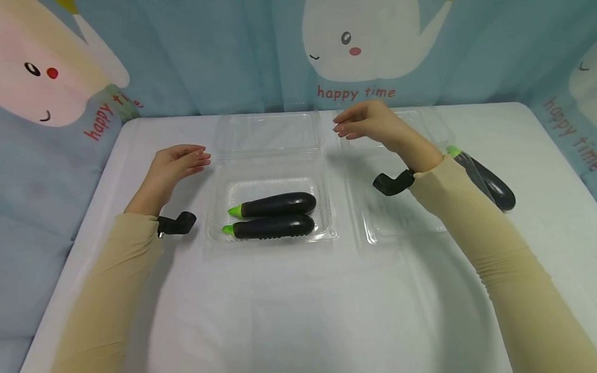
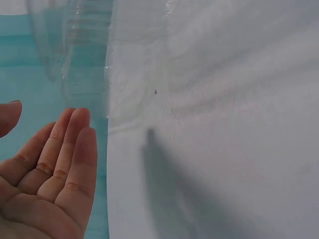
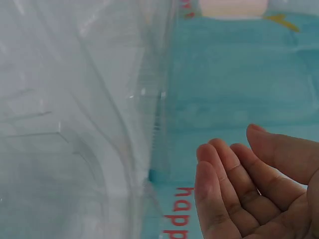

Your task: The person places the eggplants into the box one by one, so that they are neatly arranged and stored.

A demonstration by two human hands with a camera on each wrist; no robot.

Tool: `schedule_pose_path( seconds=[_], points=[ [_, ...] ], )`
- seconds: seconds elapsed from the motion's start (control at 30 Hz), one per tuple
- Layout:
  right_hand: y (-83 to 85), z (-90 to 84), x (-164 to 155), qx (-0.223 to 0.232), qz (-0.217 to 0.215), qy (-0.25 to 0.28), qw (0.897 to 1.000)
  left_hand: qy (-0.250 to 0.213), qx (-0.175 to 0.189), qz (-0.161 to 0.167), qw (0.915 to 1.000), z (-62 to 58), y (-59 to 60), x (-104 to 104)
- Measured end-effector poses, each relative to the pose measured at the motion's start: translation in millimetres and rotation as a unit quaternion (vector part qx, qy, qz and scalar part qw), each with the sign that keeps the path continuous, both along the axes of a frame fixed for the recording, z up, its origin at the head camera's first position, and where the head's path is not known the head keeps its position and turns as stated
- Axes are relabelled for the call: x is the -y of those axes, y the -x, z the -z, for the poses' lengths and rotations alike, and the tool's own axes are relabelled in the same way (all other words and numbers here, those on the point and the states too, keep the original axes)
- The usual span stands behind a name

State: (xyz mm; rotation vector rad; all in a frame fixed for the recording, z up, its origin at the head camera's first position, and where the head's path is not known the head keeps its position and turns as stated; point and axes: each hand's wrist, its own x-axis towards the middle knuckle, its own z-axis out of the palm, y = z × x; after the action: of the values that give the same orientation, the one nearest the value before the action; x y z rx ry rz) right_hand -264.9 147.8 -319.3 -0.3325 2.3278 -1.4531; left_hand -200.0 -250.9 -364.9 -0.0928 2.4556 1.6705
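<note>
On the left hand [image 1: 166, 172] and right hand [image 1: 380, 127], the fingers are loosely extended; nothing is held. If the open lid [image 1: 269, 133] were snagged, the left container [image 1: 214, 229] could be dragged and its two eggplants [image 1: 284, 204] rolled. A third eggplant [image 1: 497, 188] is located beside the right container [image 1: 391, 230].

Blue curtain [image 1: 200, 63] w/ whale prints [image 1: 367, 36], red txt [image 1: 354, 93], behind wht table [image 1: 293, 307].

Thin, clear, glossy plastic is seen in the boxes [image 1: 267, 135], and a smooth, shiny skin on the eggplants [image 1: 275, 227]. Matt cloth is shown by the sleeves [image 1: 508, 256] and curtain [image 1: 215, 52], a smooth, faintly sheened surface by the table [image 1: 293, 318].
</note>
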Motion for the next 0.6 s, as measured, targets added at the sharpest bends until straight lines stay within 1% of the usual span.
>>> schedule_pose_path(
  seconds=[0.1,0.2,0.3,0.37,0.47,0.6],
  points=[
    [8.8,7.0,6,0.016,0.006,-0.003,1.0,0.007,0.006,0.003,1.0,0.8,9.6,-7],
    [14.6,11.4,12,0.019,0.004,-0.027,0.999,0.015,0.002,0.003,0.9999,0.7,15.5,-11],
    [17.8,13.3,15,0.016,0.001,-0.056,0.998,0.015,0.0,-0.007,0.9999,0.7,20.7,-15],
    [19.4,14.0,16,0.014,0.0,-0.07,0.997,0.016,0.001,-0.016,0.9997,1.5,23.5,-17],
    [21.1,14.3,19,0.01,-0.006,-0.085,0.996,0.014,0.013,-0.029,0.9994,1.8,26.2,-19],
    [22.8,14.4,22,0.009,-0.011,-0.089,0.996,0.005,0.028,-0.039,0.9988,2.3,28.4,-19]
  ],
)
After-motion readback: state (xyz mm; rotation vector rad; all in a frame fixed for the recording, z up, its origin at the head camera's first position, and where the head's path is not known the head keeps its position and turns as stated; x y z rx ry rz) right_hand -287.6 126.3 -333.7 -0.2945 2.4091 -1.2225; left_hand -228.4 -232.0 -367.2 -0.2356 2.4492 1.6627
